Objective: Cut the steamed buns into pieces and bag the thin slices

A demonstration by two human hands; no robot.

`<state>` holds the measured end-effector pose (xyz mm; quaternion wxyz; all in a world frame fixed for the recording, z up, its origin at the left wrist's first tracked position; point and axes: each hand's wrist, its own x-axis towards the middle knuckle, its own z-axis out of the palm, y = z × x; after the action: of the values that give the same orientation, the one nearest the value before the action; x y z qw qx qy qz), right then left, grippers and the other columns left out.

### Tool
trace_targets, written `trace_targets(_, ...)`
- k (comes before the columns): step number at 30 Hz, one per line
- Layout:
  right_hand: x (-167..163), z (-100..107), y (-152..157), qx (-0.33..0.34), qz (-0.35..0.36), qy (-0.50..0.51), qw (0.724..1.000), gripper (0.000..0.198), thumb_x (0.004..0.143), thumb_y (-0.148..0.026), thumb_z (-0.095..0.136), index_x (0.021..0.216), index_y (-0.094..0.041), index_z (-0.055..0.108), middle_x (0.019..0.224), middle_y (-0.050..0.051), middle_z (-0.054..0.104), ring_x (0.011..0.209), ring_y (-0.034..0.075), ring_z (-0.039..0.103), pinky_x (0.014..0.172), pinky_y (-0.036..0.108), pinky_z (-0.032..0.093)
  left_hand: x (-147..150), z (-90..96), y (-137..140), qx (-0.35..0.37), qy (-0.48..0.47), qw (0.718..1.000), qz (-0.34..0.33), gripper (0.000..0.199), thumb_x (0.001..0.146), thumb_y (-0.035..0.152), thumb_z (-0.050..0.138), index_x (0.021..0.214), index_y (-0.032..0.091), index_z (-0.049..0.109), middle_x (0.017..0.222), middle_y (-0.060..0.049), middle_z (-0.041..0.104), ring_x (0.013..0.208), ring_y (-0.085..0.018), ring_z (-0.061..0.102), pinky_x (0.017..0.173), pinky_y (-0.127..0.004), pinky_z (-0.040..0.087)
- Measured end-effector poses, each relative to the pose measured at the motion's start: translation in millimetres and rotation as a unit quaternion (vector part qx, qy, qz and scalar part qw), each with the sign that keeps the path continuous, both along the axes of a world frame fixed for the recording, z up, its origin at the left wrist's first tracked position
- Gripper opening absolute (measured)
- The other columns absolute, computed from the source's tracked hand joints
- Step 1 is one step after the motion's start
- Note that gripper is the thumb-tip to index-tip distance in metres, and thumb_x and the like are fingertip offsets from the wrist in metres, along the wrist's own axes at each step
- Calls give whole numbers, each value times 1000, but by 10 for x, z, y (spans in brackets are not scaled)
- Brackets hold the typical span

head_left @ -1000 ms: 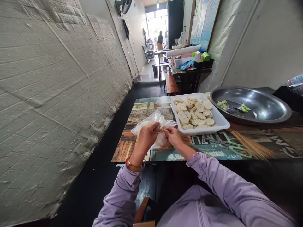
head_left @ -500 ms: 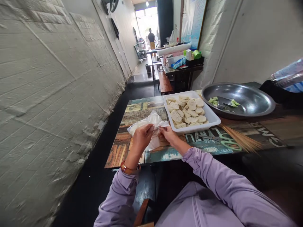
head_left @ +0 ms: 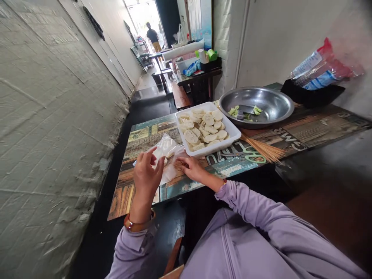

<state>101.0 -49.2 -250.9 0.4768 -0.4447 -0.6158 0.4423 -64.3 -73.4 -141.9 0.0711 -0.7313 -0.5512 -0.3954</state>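
Note:
A clear plastic bag (head_left: 166, 145) lies on the patterned tabletop, with a few pale pieces showing at its middle. My left hand (head_left: 145, 170) is raised over the bag's near left side, thumb and fingers apart, holding nothing. On the bag's right side rests my right hand (head_left: 193, 169), its fingers loosely stretched out at the plastic; whether they touch it is hard to tell. Just beyond my right hand stands a white plastic tray (head_left: 216, 148) heaped with pale oval slices (head_left: 205, 128).
A steel basin (head_left: 279, 116) with green scraps and a dark-bladed tool sits behind the tray. Green-handled scissors (head_left: 252, 155) and thin wooden skewers (head_left: 264, 149) lie to the right. Packets (head_left: 316, 73) fill a black holder. A person (head_left: 152, 37) stands far off by the doorway.
Both hands have let go of the plastic bag and moved apart, the left one lifting with fingers spread. Pale pieces now show at the bag. The view has swung to the right.

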Motion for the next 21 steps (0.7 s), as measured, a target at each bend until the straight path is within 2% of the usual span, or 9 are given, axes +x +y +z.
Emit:
trace_targets(1,82,9,-76,26,3,-11,1000,35,81,-9,66,113,-22,73,112,6,73,109,22,65,102,39,48,43,19,-43,17,0,1000,0,37,86,36,65,118,17,65,81,0,57,67,-13,52,63,-25,43)
trace_targets(3,268,14,-234,97,-1,-66,993,35,85,-12,66,118,-23,72,124,8,69,121,23,60,109,40,43,169,53,-125,54,-11,998,-6,36,88,34,64,119,16,63,83,-2,58,69,-13,52,63,-25,45)
trace_targets(7,655,6,-510,145,-31,-102,984,23,93,-19,59,111,-22,74,115,9,72,111,21,66,102,36,49,592,41,-239,83,-50,993,-74,22,91,26,61,111,17,65,78,0,58,66,-11,52,64,-24,46)
trace_targets(10,963,27,-648,155,-68,-123,978,23,96,-20,56,109,-22,75,107,8,74,102,20,69,94,33,52,984,-89,-262,35,-77,985,-149,17,93,24,59,107,17,66,77,1,59,65,-10,53,63,-23,45)
trace_targets(14,1493,89,-725,156,-150,-176,960,26,98,-24,51,110,-23,75,103,7,74,97,20,69,90,32,53,1447,-363,-232,-79,-98,966,-228,17,95,26,56,105,18,67,77,0,60,65,-11,55,62,-23,46)
trace_targets(18,2086,152,-683,148,-257,-248,922,28,99,-28,49,109,-22,75,107,9,74,101,22,68,95,33,51,1781,-586,-157,-161,-89,944,-274,15,93,24,58,101,17,68,78,-2,61,67,-13,57,64,-25,46)
trace_targets(21,2429,179,-603,140,-290,-333,886,31,98,-29,48,112,-18,74,110,12,73,104,24,67,96,35,49,1965,-699,-85,-191,-82,938,-278,14,92,22,60,100,17,70,78,-2,62,70,-14,58,66,-26,46)
